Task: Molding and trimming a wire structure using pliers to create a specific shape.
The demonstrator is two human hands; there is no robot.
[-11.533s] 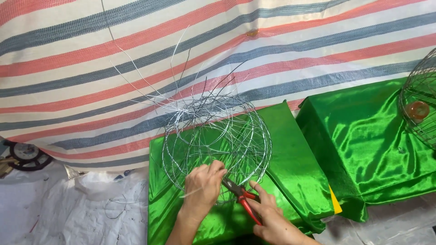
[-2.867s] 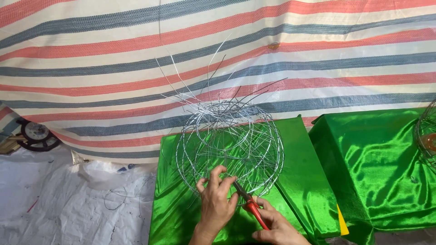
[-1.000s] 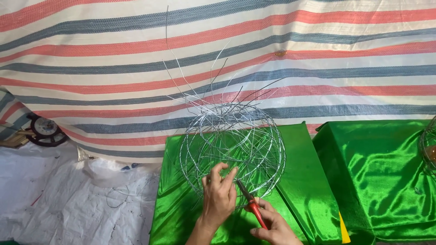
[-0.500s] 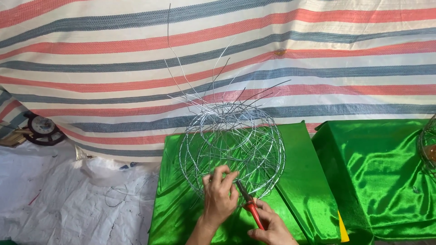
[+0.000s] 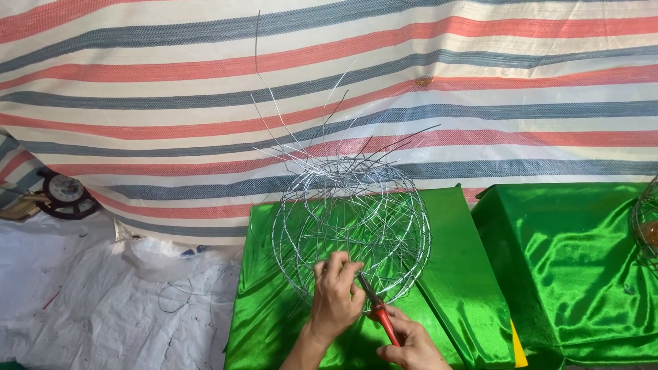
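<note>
Now, frame: the wire globe [image 5: 351, 229] stands on the green satin cloth [image 5: 459, 274], turned little since a moment ago.
Left hand: left hand [image 5: 337, 296] stays curled, fingers pinched on lower wires.
Right hand: right hand [image 5: 409, 346] wrapped tight around red-handled pliers [image 5: 377, 312], whose tip has crept up to the wires.
Meaning: probably the same joint under work.

1. The right hand [image 5: 411, 346] is cut off by the bottom edge; only its knuckles and fingers show.
2. The red-handled pliers [image 5: 378, 312] have their handles buried in that hand, and their tip is lost among the wires.
3. A second wire frame [image 5: 646, 223] is cropped by the right edge.
4. The left hand [image 5: 336, 294] hides the wire ball [image 5: 353, 226] beneath its fingers.
</note>
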